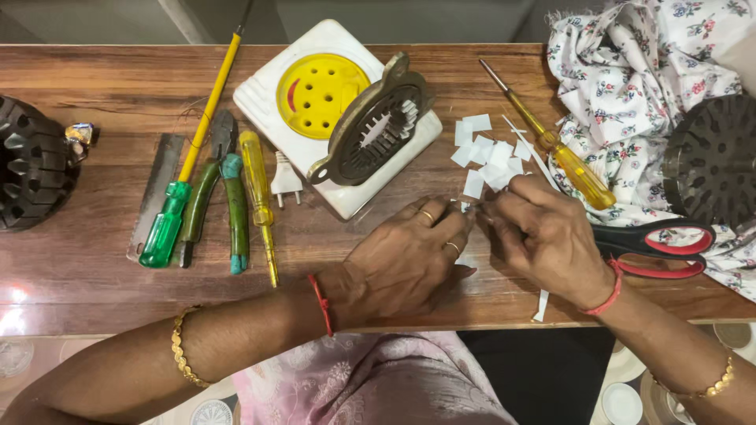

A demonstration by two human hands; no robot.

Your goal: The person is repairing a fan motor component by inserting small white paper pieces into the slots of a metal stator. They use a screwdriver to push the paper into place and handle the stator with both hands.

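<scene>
My left hand (409, 256) and my right hand (543, 236) meet over the wooden table (94, 275), fingertips pinched together on a small white paper piece (466, 206). Just beyond them lies a pile of several white paper pieces (488, 153). A thin paper strip (542, 305) pokes out under my right wrist. Red-handled scissors (665, 248) lie right beside my right hand. A yellow-handled screwdriver (559, 153) rests just above it.
A metal stator ring (374, 122) leans on a white and yellow switch box (315, 94). Left of it lie a white plug (285, 181), screwdrivers (256, 189), pliers (220, 189), a steel file (153, 193). A dark motor part (31, 161) sits far left; floral cloth (630, 71) and another dark part (713, 157) right.
</scene>
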